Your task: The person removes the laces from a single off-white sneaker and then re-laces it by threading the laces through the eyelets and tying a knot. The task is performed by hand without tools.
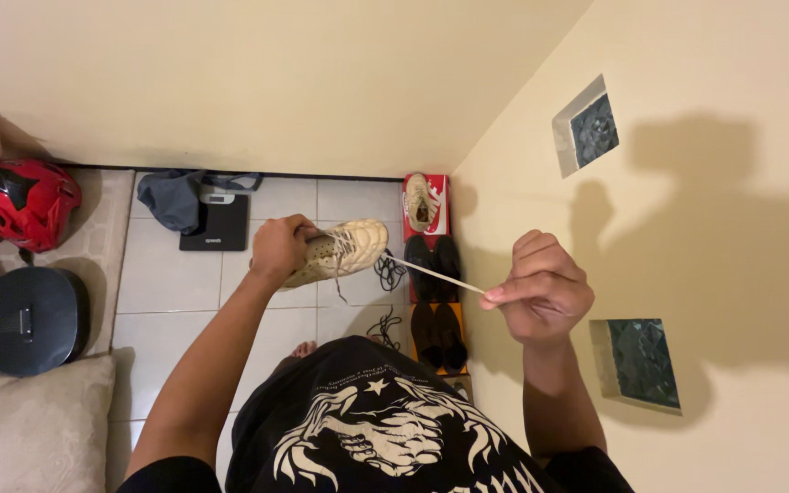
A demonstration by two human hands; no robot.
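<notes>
**Inspector:** Left hand [278, 248] is clenched around the heel end of a cream sneaker [344, 248], held up over the tiled floor [175, 292]. Right hand [541, 290] pinches a cream shoelace [436, 275] between thumb and fingers, drawn taut from the shoe toward 4 o'clock.

**Clerk:** Condition of the shoe?

**Inspector:** Pale cream, thick lumpy sole, toe pointing to 3 o'clock, lacing partly loose, one dark strand hanging beneath. It sits near frame centre, at 10 o'clock from the right hand.

**Clerk:** Anything obscured?

**Inspector:** The heel is covered by the left palm. The lace end is lost inside the right fingers. The person's black printed shirt [385, 429] hides the floor at 6 o'clock; toes barely show above it.

**Clerk:** Surroundings?

**Inspector:** At 3 o'clock from the shoe, along the wall, a red shoebox [438, 192] carrying a pale shoe, then two dark pairs [434, 301] on the floor. Loose dark laces [387, 272] lie just beside them. At 10 o'clock, a black bathroom scale [216, 224] with grey cloth [171, 196] touching it. Far at 9 o'clock, a red helmet [34, 203], a black guitar [15, 319], and a cushion [38, 424] below.
</notes>
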